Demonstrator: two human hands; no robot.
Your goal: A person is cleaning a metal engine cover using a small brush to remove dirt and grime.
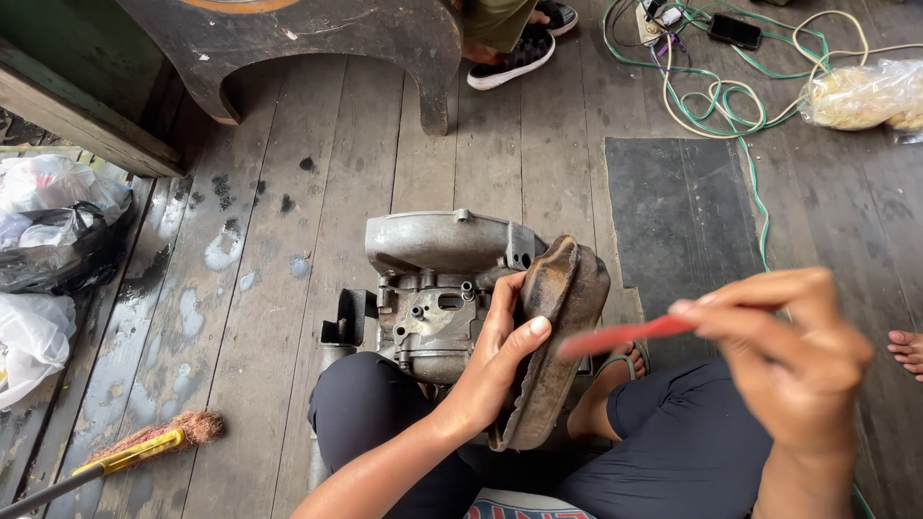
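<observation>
Left hand (500,356) clamps the rusty cover (562,327), thumb across its dished inner face. Cover stands on edge in front of the grey cast engine block (437,288), touching it, long axis running from the person's lap up toward the block. Right hand (798,356) pinches a flat red tool (625,336), probably a brush handle or scraper, blurred. Tool points left at the cover, tip just beside it, roughly crosswise to its axis. Cover: pitted, brown, curved rim. Block: dull aluminium, oily.
</observation>
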